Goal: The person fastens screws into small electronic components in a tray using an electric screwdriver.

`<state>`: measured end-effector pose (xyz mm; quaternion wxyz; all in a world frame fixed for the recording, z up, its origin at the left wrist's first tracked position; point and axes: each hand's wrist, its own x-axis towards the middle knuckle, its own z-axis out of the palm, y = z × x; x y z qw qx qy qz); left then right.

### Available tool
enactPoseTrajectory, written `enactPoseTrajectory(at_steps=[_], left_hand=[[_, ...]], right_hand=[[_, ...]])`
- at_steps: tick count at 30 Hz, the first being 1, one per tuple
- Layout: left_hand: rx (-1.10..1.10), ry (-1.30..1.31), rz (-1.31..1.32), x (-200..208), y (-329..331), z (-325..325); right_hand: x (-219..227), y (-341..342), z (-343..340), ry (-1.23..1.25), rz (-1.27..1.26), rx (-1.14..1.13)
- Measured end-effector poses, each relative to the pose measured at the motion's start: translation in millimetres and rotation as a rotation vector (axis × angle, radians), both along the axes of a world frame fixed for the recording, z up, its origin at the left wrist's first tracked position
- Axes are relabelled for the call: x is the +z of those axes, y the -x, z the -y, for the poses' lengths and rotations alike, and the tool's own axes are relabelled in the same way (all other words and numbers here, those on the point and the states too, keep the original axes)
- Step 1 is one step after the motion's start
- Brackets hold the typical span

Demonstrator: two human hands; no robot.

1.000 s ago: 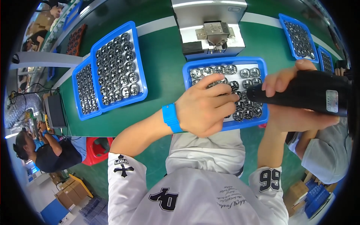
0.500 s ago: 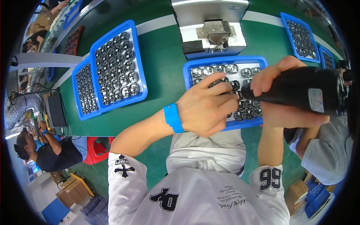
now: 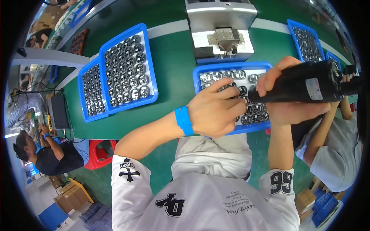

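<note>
A blue tray (image 3: 197, 77) in front of me holds rows of small, glossy, rounded black-and-silver parts (image 3: 254, 109). Over its middle, my left hand (image 3: 216, 109), with a blue wristband, has its fingers bent down among the parts. Its fingertips and whatever they grip are partly hidden. My right hand (image 3: 285, 82) is wrapped round a thick black electric screwdriver (image 3: 300, 85), lying nearly level with its narrow nose pointing left. That nose is close to my left fingertips above the parts; its tip cannot be made out.
Behind the tray stands a metal fixture (image 3: 227, 40). Two more filled blue trays overlap at left, the larger one (image 3: 154, 86) nearer me. Another filled blue tray (image 3: 295, 34) is at far right. A co-worker in grey (image 3: 333, 154) sits close on my right.
The screwdriver's rear end has swung slightly up and away from me, its nose staying near my left fingers. The view has shifted a little; both hands keep their grip over the tray.
</note>
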<state>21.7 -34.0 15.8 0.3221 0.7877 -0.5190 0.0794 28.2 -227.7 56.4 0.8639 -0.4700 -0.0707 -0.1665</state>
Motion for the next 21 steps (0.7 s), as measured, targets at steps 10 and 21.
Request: enactPoseTrajectory(at_steps=[10, 21], left_hand=[[0.009, 0.007, -0.021, -1, -2, -7], [0.008, 0.049, -0.045, -5, -1, -6]], right_hand=[[121, -70, -72, 0.245, 0.078, -0.064], [77, -84, -49, 0.409, -0.033, 0.121]])
